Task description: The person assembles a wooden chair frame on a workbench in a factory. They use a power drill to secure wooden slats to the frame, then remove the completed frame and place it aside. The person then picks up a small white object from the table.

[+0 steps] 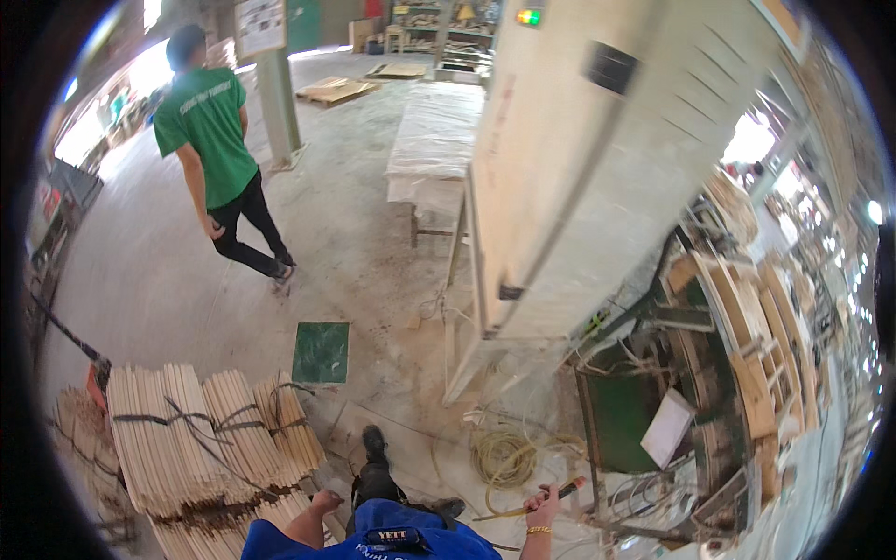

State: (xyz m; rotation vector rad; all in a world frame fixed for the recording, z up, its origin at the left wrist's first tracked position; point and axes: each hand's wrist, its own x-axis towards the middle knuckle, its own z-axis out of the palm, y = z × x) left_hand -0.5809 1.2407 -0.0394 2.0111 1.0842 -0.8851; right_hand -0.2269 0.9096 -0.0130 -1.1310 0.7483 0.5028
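My right hand (540,510) sits low in the head view, closed around a thin stick-like tool (551,493) with a dark and red tip pointing up to the right. My left hand (324,502) hangs near the strapped bundles of light wooden slats (201,431) at the lower left and holds nothing that I can see; its fingers are partly hidden. My dark-trousered leg and black shoe (374,446) reach forward between the two hands.
A tall pale machine cabinet (597,168) stands ahead on the right. A coil of yellowish cord (504,457) lies on the floor. A person in a green shirt (210,131) walks away at the upper left. A green tile (321,353) lies on the concrete.
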